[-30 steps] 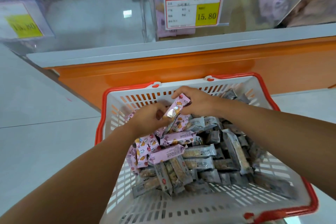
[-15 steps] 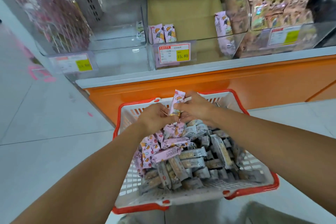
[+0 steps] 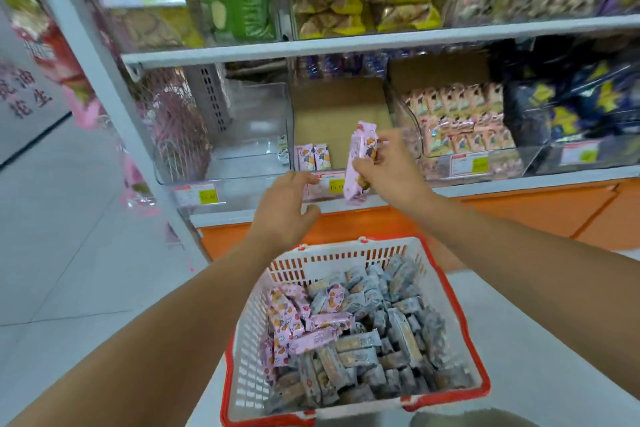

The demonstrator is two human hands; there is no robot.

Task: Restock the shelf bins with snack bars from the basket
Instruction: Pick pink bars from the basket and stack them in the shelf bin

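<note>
Right hand [image 3: 388,177] gripping pink bars [image 3: 360,152], price tag [image 3: 331,186] beside, basket [image 3: 249,340] below

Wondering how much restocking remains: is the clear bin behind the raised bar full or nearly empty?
Nearly empty: the clear bin holds only two pink bars at its front left; bare cardboard shows behind.

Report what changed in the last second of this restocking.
The right hand lifted the pink snack bars out of the basket toward the shelf bin, still gripping them. The left hand let go and rose too, now open and empty. The basket's pile and the two bars standing in the bin stayed put.
</note>
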